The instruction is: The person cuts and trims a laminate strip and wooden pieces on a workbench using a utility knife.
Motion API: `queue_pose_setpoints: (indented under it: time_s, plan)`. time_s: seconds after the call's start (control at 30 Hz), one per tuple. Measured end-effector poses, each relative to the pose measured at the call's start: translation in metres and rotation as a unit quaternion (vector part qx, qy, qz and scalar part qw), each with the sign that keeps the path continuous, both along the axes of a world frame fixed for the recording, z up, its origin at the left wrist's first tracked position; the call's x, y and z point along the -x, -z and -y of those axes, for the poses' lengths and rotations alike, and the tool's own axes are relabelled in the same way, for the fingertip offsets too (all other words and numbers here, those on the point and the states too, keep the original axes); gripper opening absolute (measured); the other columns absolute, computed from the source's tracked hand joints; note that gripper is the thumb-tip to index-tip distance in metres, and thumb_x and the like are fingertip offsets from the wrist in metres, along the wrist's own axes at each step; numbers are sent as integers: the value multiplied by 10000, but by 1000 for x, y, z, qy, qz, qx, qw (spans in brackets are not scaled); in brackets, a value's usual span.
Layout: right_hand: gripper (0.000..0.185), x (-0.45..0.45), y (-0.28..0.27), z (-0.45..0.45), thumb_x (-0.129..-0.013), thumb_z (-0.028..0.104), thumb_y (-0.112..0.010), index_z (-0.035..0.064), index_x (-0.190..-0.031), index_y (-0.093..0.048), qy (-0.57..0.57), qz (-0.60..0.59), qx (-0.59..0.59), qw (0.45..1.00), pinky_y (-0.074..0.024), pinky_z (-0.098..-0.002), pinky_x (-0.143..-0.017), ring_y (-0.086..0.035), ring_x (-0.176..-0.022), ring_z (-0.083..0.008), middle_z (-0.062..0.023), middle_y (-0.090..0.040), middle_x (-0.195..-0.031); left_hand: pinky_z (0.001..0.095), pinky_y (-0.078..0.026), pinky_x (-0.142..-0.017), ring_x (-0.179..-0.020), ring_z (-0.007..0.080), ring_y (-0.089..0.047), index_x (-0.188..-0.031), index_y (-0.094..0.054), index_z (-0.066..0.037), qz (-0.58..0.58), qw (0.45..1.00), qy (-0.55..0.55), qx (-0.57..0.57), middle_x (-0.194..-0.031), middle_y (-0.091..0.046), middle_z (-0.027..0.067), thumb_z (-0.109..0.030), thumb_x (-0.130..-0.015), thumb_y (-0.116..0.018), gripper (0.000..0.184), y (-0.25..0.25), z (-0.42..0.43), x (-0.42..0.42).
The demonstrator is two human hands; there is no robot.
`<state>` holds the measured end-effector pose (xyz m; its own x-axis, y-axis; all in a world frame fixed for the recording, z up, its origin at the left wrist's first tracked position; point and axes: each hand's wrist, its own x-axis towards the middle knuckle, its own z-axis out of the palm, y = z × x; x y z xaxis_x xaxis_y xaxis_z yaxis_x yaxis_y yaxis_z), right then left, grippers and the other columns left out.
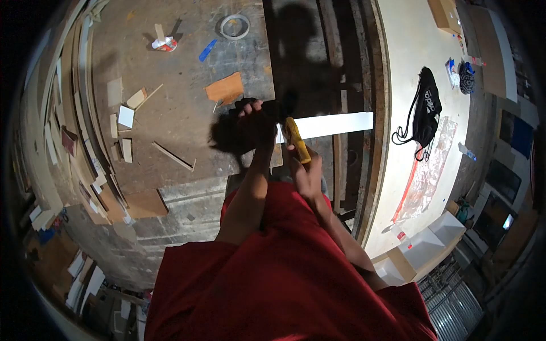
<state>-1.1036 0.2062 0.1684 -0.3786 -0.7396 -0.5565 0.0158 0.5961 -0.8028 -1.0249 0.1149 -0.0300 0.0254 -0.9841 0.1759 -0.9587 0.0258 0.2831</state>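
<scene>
A white strip [335, 124] lies across the dark gap between the brown work table and the pale board. My right hand [307, 173] is closed round a yellow-handled tool [297, 141], held upright against the strip near its left end. The tool's working end is lost in dark shadow, so its kind does not show. Just left of the strip's end, my left hand [253, 113] is closed over the table edge, largely in shadow. Its curled fingers are against something dark that I cannot make out.
On the brown table [187, 113] lie an orange-brown scrap [224, 88], a tape roll [235, 27], a blue piece [207, 50] and wood offcuts [126, 116]. A black drawstring bag [426, 111] rests on the pale board [401, 45]. Long strips [85, 113] line the left side.
</scene>
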Motion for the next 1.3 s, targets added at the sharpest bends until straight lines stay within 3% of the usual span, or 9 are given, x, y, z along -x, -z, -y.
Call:
queue_pose_setpoints:
  time_s: [0.27, 0.63, 0.7, 0.77, 0.87, 0.97, 1.1, 1.2, 1.3]
  plan:
    - [114, 6, 23, -16, -962, 108, -601, 0, -974, -633, 44, 86, 16, 995, -398, -266, -606, -478, -668, -76, 33, -536, -743, 433, -463, -841, -983, 278, -562, -1082, -628, -164, 48, 998, 5, -36, -1028, -570, 69, -238, -889, -655, 208, -17, 6, 2]
    - [233, 47, 37, -34, -910, 23, -612, -22, -1134, -660, 54, -98, -25, 993, -533, -307, -780, -658, -872, -140, -68, -688, -986, 459, -406, -817, -1010, 297, -541, -1116, -583, -180, 36, 999, 3, -15, -1069, -551, 66, -259, -847, -712, 307, -6, 0, 1]
    - [260, 72, 57, -24, -918, 93, -685, -3, -1159, -674, 56, -90, 73, 992, -566, -352, -762, -740, -890, -209, -127, -741, -961, 453, -394, -817, -1002, 293, -538, -1104, -588, -187, 70, 997, -18, 5, -1060, -543, 57, -251, -845, -716, 296, 14, 0, 5]
    - [317, 100, 73, -2, -897, 213, -771, 19, -1130, -680, -145, -288, 32, 946, -582, -420, -715, -768, -875, -330, -201, -749, -908, 447, -381, -817, -993, 288, -535, -1092, -593, -194, 105, 994, -37, 24, -1050, -535, 48, -243, -842, -721, 286, 22, 0, 5]
    - [404, 112, 89, 45, -871, 380, -806, 38, -1035, -667, -279, -384, -22, 880, -566, -509, -682, -716, -822, -434, -221, -727, -860, 408, -362, -784, -957, 253, -534, -1075, -621, -191, 107, 993, -36, 31, -1062, -534, 46, -268, -908, -698, 199, 13, -1, 8]
    - [503, 125, 162, 70, -817, 423, -847, 17, -1052, -666, -372, -323, 97, 864, -577, -493, -707, -714, -846, -424, -214, -728, -898, 427, -359, -810, -996, 274, -524, -1091, -618, -188, 57, 998, -18, 9, -1062, -525, 59, -184, -849, -705, 257, -2, -1, 5]
    - [554, 123, 211, 83, -823, 490, -819, 16, -1074, -680, -474, -298, 58, 826, -585, -505, -744, -707, -860, -418, -213, -712, -917, 441, -354, -828, -1029, 289, -512, -1118, -614, -178, 19, 1000, -15, -1, -1092, -523, 66, -123, -789, -689, 342, -2, 0, 6]
    - [478, 114, 222, 83, -873, 490, -768, 69, -1098, -728, -589, -324, 77, 736, -551, -494, -790, -718, -891, -395, -257, -721, -926, 439, -358, -831, -1025, 292, -515, -1122, -615, -173, 9, 1000, -13, -2, -1096, -526, 70, -128, -787, -681, 344, -8, 1, 5]
    - [452, 129, 234, 79, -884, 478, -759, 91, -1116, -738, -579, -214, -2, 787, -536, -484, -743, -691, -830, -411, -240, -708, -936, 432, -361, -832, -1012, 291, -521, -1108, -622, -172, 4, 1000, -14, 4, -1084, -534, 70, -123, -812, -656, 303, -11, 3, 9]
